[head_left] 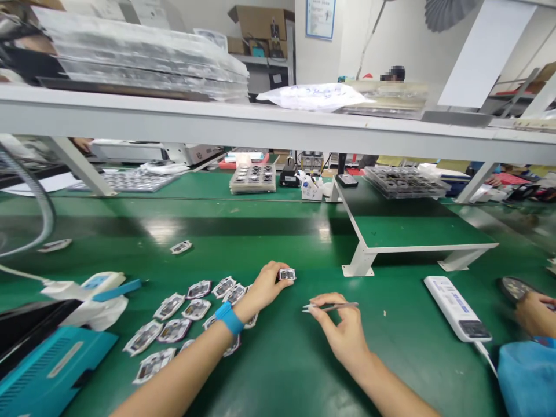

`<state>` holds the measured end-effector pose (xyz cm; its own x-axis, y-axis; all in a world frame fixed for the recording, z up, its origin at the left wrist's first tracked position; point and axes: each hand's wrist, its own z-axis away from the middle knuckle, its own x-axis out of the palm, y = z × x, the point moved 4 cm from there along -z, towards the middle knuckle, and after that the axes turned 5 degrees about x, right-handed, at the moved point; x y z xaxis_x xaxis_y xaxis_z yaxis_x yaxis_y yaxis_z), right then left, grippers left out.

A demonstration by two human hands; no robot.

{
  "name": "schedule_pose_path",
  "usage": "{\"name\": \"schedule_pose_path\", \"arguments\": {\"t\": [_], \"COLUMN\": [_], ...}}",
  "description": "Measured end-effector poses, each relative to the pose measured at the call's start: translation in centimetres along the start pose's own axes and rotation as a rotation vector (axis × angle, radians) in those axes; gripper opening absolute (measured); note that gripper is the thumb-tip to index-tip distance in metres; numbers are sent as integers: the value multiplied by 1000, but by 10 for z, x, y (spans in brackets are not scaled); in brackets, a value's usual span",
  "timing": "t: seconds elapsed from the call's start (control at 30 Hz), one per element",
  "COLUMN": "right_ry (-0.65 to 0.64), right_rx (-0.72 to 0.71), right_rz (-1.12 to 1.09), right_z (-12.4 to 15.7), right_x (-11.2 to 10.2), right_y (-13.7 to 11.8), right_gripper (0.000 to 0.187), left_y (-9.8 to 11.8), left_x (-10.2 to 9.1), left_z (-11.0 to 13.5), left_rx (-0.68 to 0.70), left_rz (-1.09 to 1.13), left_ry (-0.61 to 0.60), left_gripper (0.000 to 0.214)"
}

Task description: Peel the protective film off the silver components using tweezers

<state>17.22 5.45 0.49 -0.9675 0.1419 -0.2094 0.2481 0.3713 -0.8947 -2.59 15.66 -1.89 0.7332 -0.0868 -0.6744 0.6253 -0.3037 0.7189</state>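
Note:
Between the thumb and fingers of my left hand (266, 288) is a small white-rimmed electronic module (286, 274), held just above the green bench. A blue wrist strap (229, 318) circles my left wrist. My right hand (343, 324) pinches a pair of thin metal tweezers (334, 306), their tips pointing left, apart from the module. Several similar modules (174, 330) lie loose on the bench left of my left forearm, which covers some of them. One more module (181, 247) rests farther back.
A green-topped riser (417, 230) with white legs stands at the right, carrying stacked clear trays (403, 182). In front lies a white power strip (457, 308). A co-worker's hand (536, 313) is at far right. A teal box (56, 368) sits front left. A white shelf (278, 123) spans overhead.

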Motion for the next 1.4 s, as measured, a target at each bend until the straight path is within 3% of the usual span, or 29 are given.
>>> {"name": "schedule_pose_path", "arguments": {"t": [0.17,0.33,0.47,0.6,0.8,1.07,1.3,1.4], "right_ry": [11,13,13,2,4,12,43,41], "right_rx": [-24,-46,-52,-50,-56,-57,19,83], "right_rz": [8,20,9,-2,24,14,-101,-211], "right_z": [0,0,0,2,2,1,0,1], "right_x": [0,1,2,3,2,0,-4,-4], "right_y": [0,-2,-3,-4,-3,-4,-5,-3], "right_gripper": [3,3,4,4,4,3,4,5], "left_y": [-25,-44,-47,-43,-33,-16,24,40], "left_x": [-8,-34,-55,-63,-57,-43,-21,-4], "left_z": [-21,-20,3,23,33,35,51,67], "left_rx": [-44,-102,-65,-36,12,0,-81,-211], "left_rz": [-224,-334,-356,-380,-360,-183,193,469], "left_ry": [70,141,12,-126,-136,-7,-60,-131], "left_gripper": [28,40,50,44,28,10,29,35]}}
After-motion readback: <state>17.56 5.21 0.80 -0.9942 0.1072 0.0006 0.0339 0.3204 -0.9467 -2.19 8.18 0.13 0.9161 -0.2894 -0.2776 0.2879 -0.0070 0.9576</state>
